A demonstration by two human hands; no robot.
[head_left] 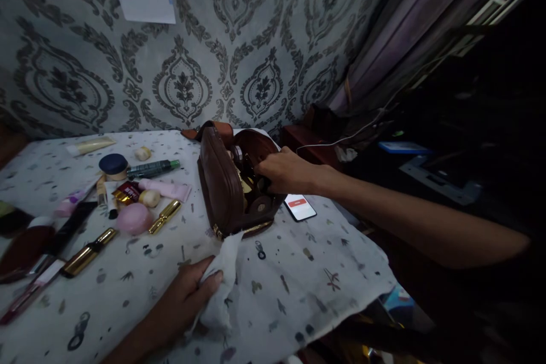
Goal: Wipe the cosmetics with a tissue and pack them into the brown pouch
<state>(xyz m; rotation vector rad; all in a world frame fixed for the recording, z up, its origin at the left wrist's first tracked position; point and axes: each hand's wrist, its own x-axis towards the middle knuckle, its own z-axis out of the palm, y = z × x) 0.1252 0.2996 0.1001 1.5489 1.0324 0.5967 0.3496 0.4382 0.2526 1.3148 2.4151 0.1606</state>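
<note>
A brown handbag (222,182) stands unzipped on the patterned tablecloth (294,278), with several small items packed inside. My right hand (279,170) reaches into its opening from the right, fingers curled. The fingertips are down among the contents, so what they grip is hidden. In front of the bag, my left hand (191,290) is closed on a crumpled white cloth (226,276), thumb on top. The cloth's upper corner touches the bag's lower front edge. A phone (301,207) with a lit screen lies right of the bag, partly behind it.
Left of the bag lie a pink round case (135,218), gold tubes (165,216), a pink tube (166,189), a dark-lidded jar (113,166), a green-capped tube (153,168) and makeup brushes (29,247). A white cable (341,141) runs behind. The table edge (354,313) is front right.
</note>
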